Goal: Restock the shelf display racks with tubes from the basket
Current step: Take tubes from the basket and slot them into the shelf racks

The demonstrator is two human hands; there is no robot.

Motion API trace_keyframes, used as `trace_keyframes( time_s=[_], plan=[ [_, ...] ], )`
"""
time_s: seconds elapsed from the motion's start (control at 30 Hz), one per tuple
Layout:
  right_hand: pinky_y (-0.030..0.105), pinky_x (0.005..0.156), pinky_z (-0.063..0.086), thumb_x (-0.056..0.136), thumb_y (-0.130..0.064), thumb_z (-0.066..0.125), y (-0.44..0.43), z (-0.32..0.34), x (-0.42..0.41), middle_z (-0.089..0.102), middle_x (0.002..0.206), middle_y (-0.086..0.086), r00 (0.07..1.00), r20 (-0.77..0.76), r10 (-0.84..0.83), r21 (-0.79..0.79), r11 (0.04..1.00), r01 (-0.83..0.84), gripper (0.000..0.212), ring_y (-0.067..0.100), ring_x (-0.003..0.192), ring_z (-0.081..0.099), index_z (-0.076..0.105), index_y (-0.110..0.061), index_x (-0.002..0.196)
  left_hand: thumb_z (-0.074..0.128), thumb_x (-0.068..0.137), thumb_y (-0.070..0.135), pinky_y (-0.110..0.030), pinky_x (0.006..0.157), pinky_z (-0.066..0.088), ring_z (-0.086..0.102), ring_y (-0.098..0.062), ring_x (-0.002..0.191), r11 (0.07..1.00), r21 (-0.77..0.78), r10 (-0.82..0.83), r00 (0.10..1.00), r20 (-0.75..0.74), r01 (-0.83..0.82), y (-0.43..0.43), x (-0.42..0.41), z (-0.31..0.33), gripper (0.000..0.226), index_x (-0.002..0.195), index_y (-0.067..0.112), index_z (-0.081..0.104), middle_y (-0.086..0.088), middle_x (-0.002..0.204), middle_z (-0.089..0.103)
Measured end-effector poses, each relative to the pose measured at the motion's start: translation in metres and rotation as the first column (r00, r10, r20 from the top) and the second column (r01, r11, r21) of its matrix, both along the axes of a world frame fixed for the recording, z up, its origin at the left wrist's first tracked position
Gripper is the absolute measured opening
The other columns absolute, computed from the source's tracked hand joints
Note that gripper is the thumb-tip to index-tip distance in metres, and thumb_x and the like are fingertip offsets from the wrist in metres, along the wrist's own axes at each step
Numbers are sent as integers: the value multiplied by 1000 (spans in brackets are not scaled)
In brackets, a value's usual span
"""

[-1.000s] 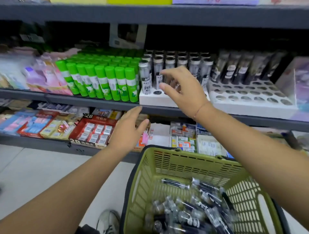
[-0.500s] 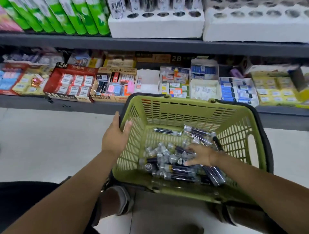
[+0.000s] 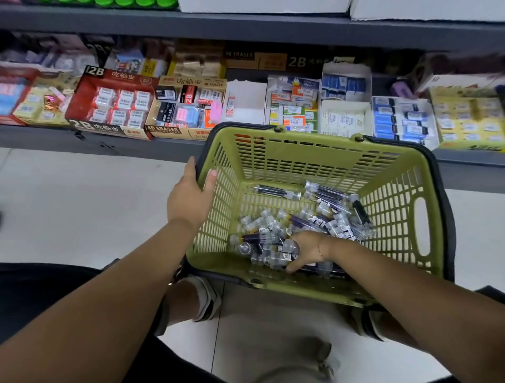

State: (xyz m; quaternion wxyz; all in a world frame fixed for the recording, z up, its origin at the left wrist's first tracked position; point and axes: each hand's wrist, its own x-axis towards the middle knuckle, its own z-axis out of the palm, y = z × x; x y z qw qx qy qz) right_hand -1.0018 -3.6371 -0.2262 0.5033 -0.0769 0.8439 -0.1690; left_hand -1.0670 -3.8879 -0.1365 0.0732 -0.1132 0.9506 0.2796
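A green plastic basket (image 3: 300, 155) stands on the floor in front of me, tilted toward the shelf. Its bottom holds several clear tubes (image 3: 325, 195) with dark contents and silver caps. My left hand (image 3: 188, 199) grips the basket's left rim, thumb inside and fingers outside. My right hand (image 3: 306, 248) is down in the pile near the front wall, fingers curled round a few tubes (image 3: 273, 258); the fingertips are hidden among them. Only the bottom edges of the white display racks (image 3: 262, 5) show at the top.
The lower shelf (image 3: 109, 147) behind the basket is packed with boxes of erasers (image 3: 114, 104) and small stationery. Pale floor tiles (image 3: 82, 205) lie to the left. My shoes (image 3: 207, 298) and knees sit under the basket's near side. Green caps (image 3: 136, 2) show at the top left.
My right hand came down from the upper shelf rack into the basket and now closes on tubes near the front wall. My left hand took the basket's rim. The view tilted downward.
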Motion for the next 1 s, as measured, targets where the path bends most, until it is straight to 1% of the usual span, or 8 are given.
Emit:
trace_keyframes(
  time_s=[0.13, 0.27, 0.5, 0.63, 0.77, 0.83, 0.9, 1.0],
  plan=[
    [27, 70, 41, 65, -56, 76, 3, -1, -7, 51, 90, -9, 990, 127, -65, 16, 998, 64, 51, 17, 91, 53, 53, -19, 92, 32, 97, 57, -45, 97, 45, 53, -32, 124, 1000, 0, 4, 1000, -1, -4, 0, 0, -1, 67, 153, 24, 17, -7, 140, 53],
    [37, 108, 34, 41, -73, 77, 10, 3, -10, 41, 141, -1, 955, 266, -134, -7, 990, 141, 115, 22, 131, 39, 42, -15, 135, 32, 97, 57, -44, 96, 46, 54, -31, 121, 1000, 9, -5, 1000, -3, 5, 0, 1, -1, 66, 152, 23, 19, -6, 137, 56],
    [38, 109, 34, 68, -59, 72, 8, 5, -9, 37, 146, 3, 932, 361, -36, 24, 999, 29, 95, 23, 133, 37, 36, -11, 141, 33, 97, 56, -43, 93, 47, 56, -30, 118, 1000, 25, -8, 1000, -25, 9, 0, 0, -1, 64, 150, 22, 24, -4, 132, 59],
    [39, 116, 24, 66, -56, 76, 17, 20, -12, 23, 154, 3, 903, 394, -168, -70, 975, 212, 105, 23, 141, 23, 23, -12, 146, 33, 97, 56, -44, 99, 44, 52, -30, 124, 1000, 30, 1, 1000, -9, -1, -1, 1, -1, 66, 151, 20, 24, -5, 139, 54],
    [41, 116, 24, 56, -59, 82, 26, 52, -38, 41, 145, -2, 844, 318, -431, -342, 779, 526, 100, 19, 135, 37, 41, -19, 139, 36, 97, 54, -41, 117, 19, 25, -25, 143, 968, -130, -238, 950, -200, 215, 13, 2, 10, 70, 151, 12, 22, -10, 154, 32],
    [41, 108, 36, 58, -49, 84, 28, 79, -58, 67, 114, 1, 794, 287, -536, -508, 617, 601, 69, 18, 111, 59, 61, -15, 114, 33, 91, 63, -41, 119, 14, 16, -20, 146, 949, 95, -281, 941, -188, 302, 38, 2, 29, 78, 153, 18, 17, -4, 159, 22],
    [37, 94, 47, 60, -38, 84, 26, 114, -75, 70, 88, -2, 746, 278, -605, -643, 459, 612, 48, 14, 87, 65, 63, -13, 96, 33, 80, 75, -45, 119, 15, 14, -16, 147, 865, 441, -262, 965, -12, 240, 66, 6, 57, 89, 154, 31, 9, 6, 161, 14],
    [24, 79, 53, 47, -49, 87, 16, 163, -89, 72, 89, -1, 712, 271, -647, -794, 268, 546, 64, 10, 86, 67, 67, -12, 96, 30, 65, 91, -55, 117, 17, 14, -19, 147, 725, 684, -346, 898, 270, 73, 93, 8, 82, 99, 150, 47, 3, 12, 161, 9]
  ],
)
